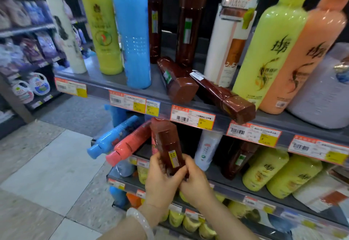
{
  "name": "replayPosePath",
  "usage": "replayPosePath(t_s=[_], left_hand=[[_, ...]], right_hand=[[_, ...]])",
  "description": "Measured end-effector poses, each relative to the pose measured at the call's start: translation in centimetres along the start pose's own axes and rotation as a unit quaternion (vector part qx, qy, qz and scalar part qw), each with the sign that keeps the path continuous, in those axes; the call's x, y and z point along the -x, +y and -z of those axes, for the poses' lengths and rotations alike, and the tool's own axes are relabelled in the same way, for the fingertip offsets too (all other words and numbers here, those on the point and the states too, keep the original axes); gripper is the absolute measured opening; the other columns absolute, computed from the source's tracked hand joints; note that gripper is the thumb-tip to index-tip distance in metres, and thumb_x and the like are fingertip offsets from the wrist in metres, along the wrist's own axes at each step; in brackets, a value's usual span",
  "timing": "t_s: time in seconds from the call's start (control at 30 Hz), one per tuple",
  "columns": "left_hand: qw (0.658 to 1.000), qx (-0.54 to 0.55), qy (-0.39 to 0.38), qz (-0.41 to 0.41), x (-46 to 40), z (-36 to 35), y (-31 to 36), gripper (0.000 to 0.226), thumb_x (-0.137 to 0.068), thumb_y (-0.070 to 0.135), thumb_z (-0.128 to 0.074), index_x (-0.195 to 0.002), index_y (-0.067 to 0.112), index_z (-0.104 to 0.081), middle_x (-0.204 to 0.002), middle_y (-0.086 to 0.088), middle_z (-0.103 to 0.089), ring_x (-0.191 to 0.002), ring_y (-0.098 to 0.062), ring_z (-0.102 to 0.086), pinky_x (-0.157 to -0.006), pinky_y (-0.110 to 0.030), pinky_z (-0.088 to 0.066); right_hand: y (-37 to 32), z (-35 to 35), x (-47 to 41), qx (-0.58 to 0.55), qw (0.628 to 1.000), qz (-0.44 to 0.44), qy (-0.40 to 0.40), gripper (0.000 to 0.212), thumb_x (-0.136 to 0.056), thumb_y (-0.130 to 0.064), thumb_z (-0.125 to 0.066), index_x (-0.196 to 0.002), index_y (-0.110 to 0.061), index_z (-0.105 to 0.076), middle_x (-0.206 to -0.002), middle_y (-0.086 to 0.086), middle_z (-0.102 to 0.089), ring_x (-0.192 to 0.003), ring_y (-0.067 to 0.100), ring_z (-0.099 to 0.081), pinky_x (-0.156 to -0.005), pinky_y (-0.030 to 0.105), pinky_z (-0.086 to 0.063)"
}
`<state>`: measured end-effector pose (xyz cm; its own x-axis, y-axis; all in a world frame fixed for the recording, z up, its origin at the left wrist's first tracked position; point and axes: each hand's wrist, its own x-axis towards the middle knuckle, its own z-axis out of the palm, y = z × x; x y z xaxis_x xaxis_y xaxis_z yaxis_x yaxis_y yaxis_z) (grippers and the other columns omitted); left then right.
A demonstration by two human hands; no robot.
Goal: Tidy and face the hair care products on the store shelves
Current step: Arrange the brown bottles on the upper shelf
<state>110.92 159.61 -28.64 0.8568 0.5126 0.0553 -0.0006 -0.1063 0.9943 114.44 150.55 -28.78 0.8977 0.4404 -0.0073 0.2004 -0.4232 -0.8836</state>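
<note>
The left hand (162,180) and right hand (196,183) are both gripping the tall dark-brown plastic bottle (168,145) below the upper grey shelf (166,99), where it could knock the two fallen brown bottles (177,81) off.

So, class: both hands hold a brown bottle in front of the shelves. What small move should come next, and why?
Probably lift the brown bottle, held by the left hand and right hand, and stand it upright on the upper shelf, where two matching bottles lie toppled.
</note>
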Motion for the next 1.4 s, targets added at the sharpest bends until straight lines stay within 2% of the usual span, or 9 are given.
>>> replayPosePath(t_s=[0.07,0.23,0.47,0.73,0.9,1.07,1.13,1.23,1.4], left_hand=[[1.000,0.012,-0.009,-0.013,0.1,0.8,1.3,0.050,-0.066,-0.007,-0.076,-0.104,0.009,-0.047,-0.087,0.004,-0.061,-0.070,0.015,-0.059,-0.063,-0.001,-0.043],[0.998,0.017,0.009,-0.061,-0.3,2.6,4.4,0.050,-0.067,0.002,-0.079,-0.102,0.023,-0.051,-0.097,0.002,-0.067,-0.083,0.001,-0.065,-0.076,-0.011,-0.049],[0.993,0.015,0.008,-0.121,-1.8,4.7,10.5,0.042,-0.067,0.012,-0.080,-0.101,0.021,-0.058,-0.089,0.008,-0.070,-0.079,0.001,-0.066,-0.074,-0.013,-0.051],[0.982,0.005,0.014,-0.187,-4.4,6.3,16.8,0.038,-0.067,0.015,-0.081,-0.099,0.015,-0.060,-0.085,0.010,-0.069,-0.073,0.003,-0.065,-0.071,-0.014,-0.052],[0.975,-0.010,0.032,-0.221,-6.9,6.4,20.1,0.036,-0.069,0.017,-0.079,-0.098,0.018,-0.057,-0.083,0.015,-0.063,-0.067,0.014,-0.058,-0.066,-0.004,-0.045],[0.972,-0.022,0.045,-0.230,-9.5,5.4,21.5,0.037,-0.072,0.016,-0.078,-0.100,0.016,-0.054,-0.083,0.017,-0.059,-0.066,0.019,-0.055,-0.063,-0.001,-0.042],[0.973,-0.023,0.054,-0.223,-10.4,4.8,21.5,0.038,-0.071,0.018,-0.078,-0.100,0.019,-0.053,-0.084,0.017,-0.059,-0.068,0.015,-0.056,-0.064,-0.002,-0.043],[0.976,-0.041,0.069,-0.204,-11.6,3.9,21.1,0.040,-0.070,0.022,-0.078,-0.101,0.020,-0.053,-0.086,0.013,-0.061,-0.077,0.003,-0.059,-0.075,-0.016,-0.048],[0.975,-0.085,0.083,-0.186,-12.8,3.1,20.1,0.045,-0.069,0.028,-0.079,-0.106,0.019,-0.055,-0.091,0.009,-0.063,-0.088,-0.014,-0.062,-0.086,-0.035,-0.050]], right_hand=[[-1.5,0.1,0.4,-0.019,1.000,0.001,0.001,0.051,-0.069,-0.013,-0.057,-0.098,-0.054,-0.047,-0.089,-0.024,-0.065,-0.088,-0.011,-0.059,-0.079,0.014,-0.049],[-4.9,0.4,0.3,-0.085,0.996,0.019,0.024,0.049,-0.068,-0.016,-0.058,-0.107,-0.045,-0.054,-0.097,-0.009,-0.071,-0.092,0.008,-0.067,-0.087,0.039,-0.054],[-10.8,2.6,-0.4,-0.112,0.988,0.092,0.056,0.042,-0.073,-0.013,-0.069,-0.097,-0.046,-0.061,-0.098,-0.019,-0.070,-0.097,0.004,-0.066,-0.088,0.026,-0.052],[-17.4,5.5,-1.0,-0.088,0.983,0.148,0.058,0.040,-0.077,-0.007,-0.072,-0.113,-0.015,-0.056,-0.097,-0.009,-0.066,-0.082,-0.013,-0.061,-0.073,0.006,-0.047],[-19.4,7.2,-1.3,-0.023,0.988,0.129,0.080,0.057,-0.075,-0.009,-0.074,-0.125,-0.016,-0.048,-0.106,-0.005,-0.058,-0.101,0.007,-0.058,-0.088,0.019,-0.048],[-20.0,9.9,-2.9,0.097,0.979,0.151,0.093,0.055,-0.075,-0.016,-0.073,-0.125,-0.019,-0.049,-0.120,-0.002,-0.056,-0.114,0.013,-0.053,-0.099,0.029,-0.044],[-20.2,10.9,-3.6,0.150,0.973,0.153,0.089,0.060,-0.077,-0.021,-0.073,-0.130,-0.020,-0.045,-0.129,-0.002,-0.051,-0.120,0.013,-0.048,-0.098,0.021,-0.037],[-20.5,11.9,-4.8,0.171,0.972,0.143,0.072,0.066,-0.076,-0.023,-0.073,-0.134,-0.018,-0.041,-0.132,-0.001,-0.047,-0.120,0.012,-0.047,-0.091,0.015,-0.033],[-20.8,12.0,-6.7,0.178,0.978,0.108,0.032,0.074,-0.075,-0.025,-0.075,-0.137,-0.019,-0.035,-0.136,0.001,-0.047,-0.125,0.017,-0.046,-0.098,0.026,-0.038]])
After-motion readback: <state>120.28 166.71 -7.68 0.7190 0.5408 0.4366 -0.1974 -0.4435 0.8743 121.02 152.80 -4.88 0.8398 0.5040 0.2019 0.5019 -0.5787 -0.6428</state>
